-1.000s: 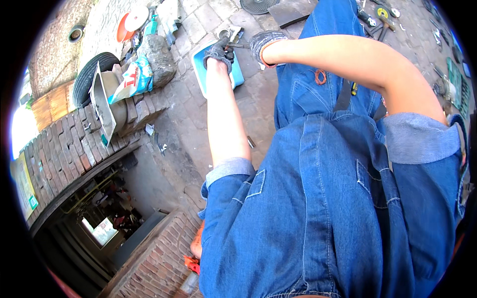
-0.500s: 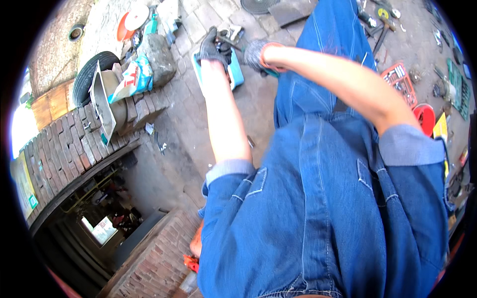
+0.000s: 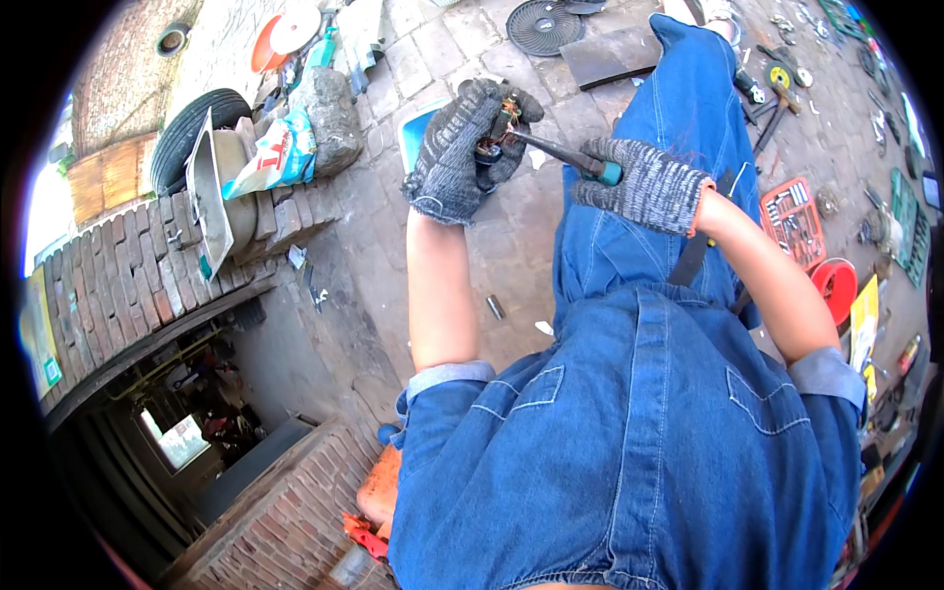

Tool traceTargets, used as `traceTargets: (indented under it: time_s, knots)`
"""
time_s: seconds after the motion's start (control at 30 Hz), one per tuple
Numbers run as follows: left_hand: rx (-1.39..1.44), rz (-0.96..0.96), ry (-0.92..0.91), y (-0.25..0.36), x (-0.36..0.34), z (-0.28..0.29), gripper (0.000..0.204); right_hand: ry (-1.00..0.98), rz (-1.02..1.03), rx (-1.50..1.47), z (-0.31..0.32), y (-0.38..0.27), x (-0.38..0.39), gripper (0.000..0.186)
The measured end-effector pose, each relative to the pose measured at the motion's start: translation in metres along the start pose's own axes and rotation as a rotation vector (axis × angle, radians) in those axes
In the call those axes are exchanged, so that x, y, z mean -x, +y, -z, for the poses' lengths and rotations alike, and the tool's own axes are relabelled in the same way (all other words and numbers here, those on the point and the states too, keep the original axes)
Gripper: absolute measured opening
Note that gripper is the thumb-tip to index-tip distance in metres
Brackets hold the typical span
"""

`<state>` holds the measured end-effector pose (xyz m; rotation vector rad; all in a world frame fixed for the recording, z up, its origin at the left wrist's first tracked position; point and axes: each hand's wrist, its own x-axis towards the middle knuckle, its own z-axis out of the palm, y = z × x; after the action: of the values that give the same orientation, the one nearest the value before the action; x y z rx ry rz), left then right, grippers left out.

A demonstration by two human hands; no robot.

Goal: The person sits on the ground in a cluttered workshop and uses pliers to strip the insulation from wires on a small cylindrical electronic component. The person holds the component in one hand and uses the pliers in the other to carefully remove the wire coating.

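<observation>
My left hand (image 3: 474, 147), in a grey knitted glove, is closed around a small dark part with copper-coloured wires (image 3: 505, 120). The glove's fingers hide most of that part. My right hand (image 3: 644, 185), also gloved, grips a tapered dark metal tool with a teal handle (image 3: 565, 157). The tool's narrow tip points left and reaches the wired part, though I cannot tell whether they touch. Behind my left hand, a light-blue tray (image 3: 410, 136) shows only in part.
Over to the left lie a tyre (image 3: 182, 133), a stone block (image 3: 329, 123) and a low brick wall (image 3: 108, 280). A red tool case (image 3: 793, 224), a hammer (image 3: 775, 118) and a red bowl (image 3: 836, 285) are at right. A round black grille (image 3: 543, 28) lies ahead.
Both hands have come back from over the blue tray toward me. The wired part now shows in my left hand, and the tool in my right hand points at it.
</observation>
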<state>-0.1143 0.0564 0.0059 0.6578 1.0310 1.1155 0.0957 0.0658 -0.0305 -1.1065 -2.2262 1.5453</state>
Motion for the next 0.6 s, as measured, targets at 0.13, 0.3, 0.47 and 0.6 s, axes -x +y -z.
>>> traceTargets:
  time_s: [0.13,0.3,0.47,0.6]
  knots:
    - [-0.080,0.095,-0.127,0.020,0.006,0.002,0.021,-0.214,-0.032,-0.169,0.011,-0.004,0.008,0.043]
    - [-0.416,0.062,-0.034,0.033,0.013,-0.012,0.021,-0.238,-0.029,-0.117,0.017,-0.008,0.010,0.044]
    - [-0.941,-0.354,-0.258,0.035,0.012,-0.006,0.025,-0.401,-0.008,-0.232,0.024,-0.004,0.012,0.036]
    - [-0.756,-0.150,-0.170,0.040,0.010,-0.010,0.029,-0.318,0.116,-0.384,0.012,-0.003,0.021,0.029]
